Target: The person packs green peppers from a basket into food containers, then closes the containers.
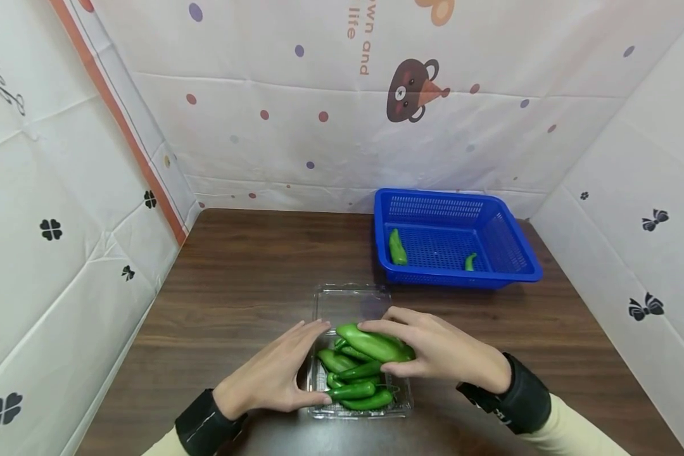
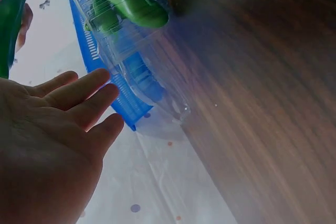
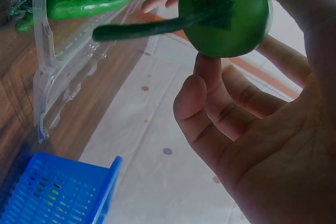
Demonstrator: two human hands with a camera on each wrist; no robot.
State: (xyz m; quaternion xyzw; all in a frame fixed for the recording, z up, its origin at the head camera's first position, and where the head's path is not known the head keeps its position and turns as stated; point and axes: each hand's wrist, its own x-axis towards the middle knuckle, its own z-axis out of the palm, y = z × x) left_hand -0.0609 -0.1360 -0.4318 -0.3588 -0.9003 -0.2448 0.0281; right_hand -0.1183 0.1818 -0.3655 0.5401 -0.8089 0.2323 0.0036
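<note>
A large green chili pepper (image 1: 373, 342) is pinched between the thumb and fingers of my right hand (image 1: 424, 347), over a clear plastic box (image 1: 400, 411). In the right wrist view, the stem end of this pepper (image 3: 249, 19) faces the camera. Several smaller green peppers (image 1: 358, 391) lie piled in the box. On the box's left side is my left hand (image 1: 276, 375), fingers extended and thumb by the front peppers; whether it touches them I cannot tell. The left wrist view shows that hand's fingers (image 2: 86, 95) apart and holding nothing.
The box's clear lid (image 1: 350, 305) lies folded back behind it. A blue plastic basket (image 1: 462, 276) stands at the back right of the wooden table (image 1: 251, 266), with a larger pepper (image 1: 398, 248) and a small one (image 1: 470, 261) inside. Printed white sheets enclose the back and sides.
</note>
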